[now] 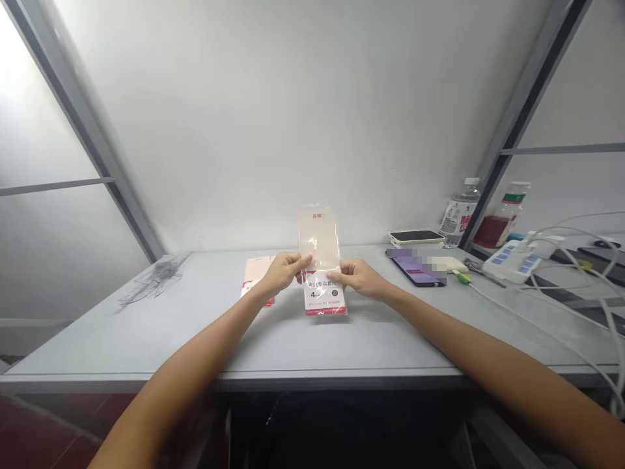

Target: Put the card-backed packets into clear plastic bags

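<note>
Between my hands, upright above the desk, is a clear plastic packet (pixel 319 241) holding a pale pink card with a white and red printed lower part. My left hand (pixel 284 272) pinches its left edge, thumb on the front. On the right edge my right hand (pixel 360 277) grips it the same way, a little lower. Behind my left hand, similar pink, white and red cards (pixel 254 270) lie on the desk, partly hidden by my hand and wrist.
To the right lie a phone with a lit screen (pixel 414 268), a dark-screened phone (pixel 416 237), a white power strip (pixel 512 259) and tangled white cables. A water bottle (pixel 459 212) and a bottle of red liquid (pixel 498 221) stand behind. Dark scribble-like marks (pixel 155 280) cover the desk's left side.
</note>
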Tool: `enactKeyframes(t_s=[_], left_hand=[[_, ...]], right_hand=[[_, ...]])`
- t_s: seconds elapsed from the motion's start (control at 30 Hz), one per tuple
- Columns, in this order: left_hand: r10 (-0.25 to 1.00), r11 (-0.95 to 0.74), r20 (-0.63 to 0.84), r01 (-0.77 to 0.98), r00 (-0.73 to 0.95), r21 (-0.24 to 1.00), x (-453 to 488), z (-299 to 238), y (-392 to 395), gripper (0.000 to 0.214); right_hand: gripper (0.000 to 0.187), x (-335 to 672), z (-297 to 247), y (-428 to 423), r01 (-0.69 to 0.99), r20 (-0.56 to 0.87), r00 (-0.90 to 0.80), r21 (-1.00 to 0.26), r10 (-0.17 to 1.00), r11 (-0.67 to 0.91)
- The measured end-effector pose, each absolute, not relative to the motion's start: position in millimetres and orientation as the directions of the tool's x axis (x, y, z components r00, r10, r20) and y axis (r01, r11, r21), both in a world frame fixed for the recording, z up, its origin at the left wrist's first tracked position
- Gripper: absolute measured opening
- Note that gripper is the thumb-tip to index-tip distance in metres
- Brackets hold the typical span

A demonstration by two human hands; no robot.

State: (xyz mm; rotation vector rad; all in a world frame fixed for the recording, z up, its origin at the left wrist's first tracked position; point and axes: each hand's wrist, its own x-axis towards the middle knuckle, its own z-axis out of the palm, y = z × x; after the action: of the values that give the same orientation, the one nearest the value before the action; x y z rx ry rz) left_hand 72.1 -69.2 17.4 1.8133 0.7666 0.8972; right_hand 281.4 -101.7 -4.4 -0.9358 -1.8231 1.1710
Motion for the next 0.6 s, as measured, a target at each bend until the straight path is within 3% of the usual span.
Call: enactKeyframes(t_s=[0.23,0.6], left_hand=[[0.793,-0.314,0.218,0.077,0.569,0.946,72.9,16.9,-69.1,0.037],[0.756,-0.204,0.159,-0.003,0.635,0.979,69.5,14.6,-68.7,0.039]], right_hand=[[0.039,281.9,-6.5,-100.2,0.169,0.22,-0.435,-0.933,0.873,0.319],[0.037,280.8,-4.3,-104.2,0.14,0.236,-0.439,-0.935,0.867,0.325]])
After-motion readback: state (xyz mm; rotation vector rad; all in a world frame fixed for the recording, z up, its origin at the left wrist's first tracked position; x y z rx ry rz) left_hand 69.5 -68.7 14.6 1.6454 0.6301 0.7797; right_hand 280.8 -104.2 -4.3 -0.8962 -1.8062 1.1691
